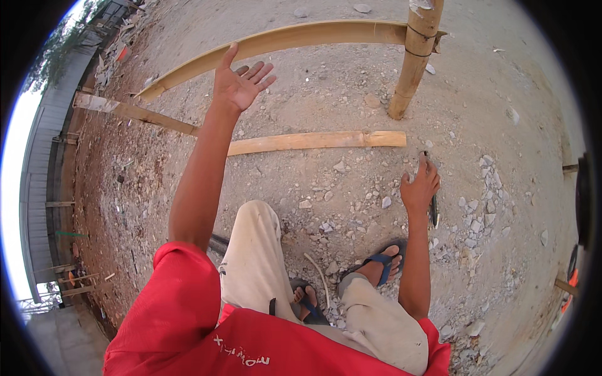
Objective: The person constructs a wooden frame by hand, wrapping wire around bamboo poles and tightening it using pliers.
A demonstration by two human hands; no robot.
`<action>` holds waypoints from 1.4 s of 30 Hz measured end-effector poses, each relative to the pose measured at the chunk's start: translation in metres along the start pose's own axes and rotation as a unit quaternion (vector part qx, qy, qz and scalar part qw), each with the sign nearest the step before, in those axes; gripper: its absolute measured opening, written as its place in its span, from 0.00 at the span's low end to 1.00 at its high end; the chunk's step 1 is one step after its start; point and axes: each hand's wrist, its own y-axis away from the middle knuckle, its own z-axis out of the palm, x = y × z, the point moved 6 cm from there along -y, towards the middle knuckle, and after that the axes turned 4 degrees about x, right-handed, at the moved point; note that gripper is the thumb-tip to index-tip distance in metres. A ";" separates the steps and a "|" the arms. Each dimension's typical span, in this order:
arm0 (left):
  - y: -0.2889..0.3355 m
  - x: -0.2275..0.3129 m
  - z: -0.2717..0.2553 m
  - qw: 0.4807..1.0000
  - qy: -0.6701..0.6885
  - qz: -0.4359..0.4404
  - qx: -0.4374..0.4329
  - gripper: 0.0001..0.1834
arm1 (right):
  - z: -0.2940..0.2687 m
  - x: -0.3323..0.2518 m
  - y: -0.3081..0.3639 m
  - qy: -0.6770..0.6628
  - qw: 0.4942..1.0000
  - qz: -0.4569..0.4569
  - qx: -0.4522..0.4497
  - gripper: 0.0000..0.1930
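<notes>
My left hand (243, 86) is raised, palm up with fingers spread, holding nothing. Its thumb overlaps the edge of a long split bamboo strip (301, 36) in this view; whether they touch is unclear. Dark wire bands ring an upright bamboo post (415, 62) where the strip meets it. To the right, my right hand (421, 187) is curled around a slim dark tool (434, 211), part of which sticks out below the fingers. Its exact kind is hidden. Another split bamboo piece (326, 140) lies across the ground, partly behind my left forearm.
A bamboo post (135, 111) extends from the left. Stones (480, 222) and rubble cover the dirt around my sandalled feet (376, 266). A thin pale stick (320, 279) lies between them. A grey corrugated wall (47, 156) stands far left; an orange object (570, 288) is at the right edge.
</notes>
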 end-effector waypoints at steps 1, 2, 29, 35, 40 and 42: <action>0.013 0.000 -0.022 1.000 0.002 0.010 0.022 0.53 | 0.003 0.004 0.000 0.015 1.000 0.009 0.000 0.36; 0.031 -0.005 -0.043 0.993 -0.118 0.022 0.020 0.53 | 0.007 0.012 0.000 0.009 1.000 -0.004 -0.013 0.36; 0.267 -0.079 -0.562 0.656 -0.538 0.047 0.527 0.54 | 0.051 0.078 0.007 0.084 0.979 0.046 -0.181 0.33; 0.249 -0.095 -0.593 0.671 -0.496 0.046 0.549 0.64 | 0.035 0.033 0.038 0.149 0.977 0.053 -0.146 0.34; 0.227 -0.112 -0.637 0.704 -0.434 0.070 0.558 0.57 | 0.023 0.012 0.059 0.135 0.976 0.035 -0.168 0.41; 0.222 -0.112 -0.618 0.716 -0.440 0.026 0.541 0.48 | 0.010 0.009 0.061 0.142 0.978 0.008 -0.155 0.42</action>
